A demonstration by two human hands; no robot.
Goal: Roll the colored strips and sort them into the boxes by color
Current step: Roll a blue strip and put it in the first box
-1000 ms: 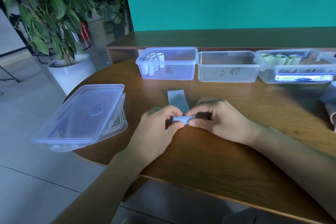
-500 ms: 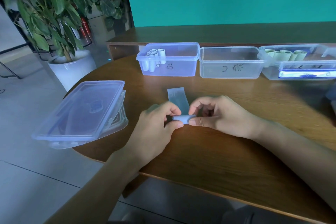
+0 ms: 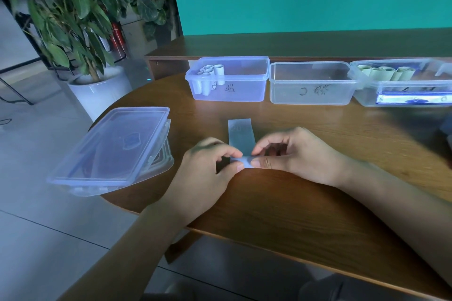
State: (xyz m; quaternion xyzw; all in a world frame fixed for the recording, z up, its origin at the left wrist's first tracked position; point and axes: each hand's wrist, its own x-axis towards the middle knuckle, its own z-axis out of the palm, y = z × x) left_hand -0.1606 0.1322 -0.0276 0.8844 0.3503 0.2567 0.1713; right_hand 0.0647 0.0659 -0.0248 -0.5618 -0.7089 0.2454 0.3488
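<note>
A pale blue strip (image 3: 241, 133) lies flat on the round wooden table (image 3: 281, 205), its near end wound into a small roll. My left hand (image 3: 208, 166) pinches the roll's left end and my right hand (image 3: 296, 154) pinches its right end. Three clear boxes stand in a row at the back. The left box (image 3: 244, 91) holds several pale blue rolls. Nothing shows inside the middle box (image 3: 311, 95). The right box (image 3: 403, 95) holds several pale green rolls.
A stack of clear lids (image 3: 110, 151) overhangs the table's left edge. A potted plant (image 3: 73, 19) in a white pot stands on the floor beyond it. A dark wooden ledge (image 3: 318, 43) runs behind the boxes under a teal wall.
The flat part of the strip has grown a little shorter as both hands roll it away from me. My right fingers have lifted and arched over the roll.
</note>
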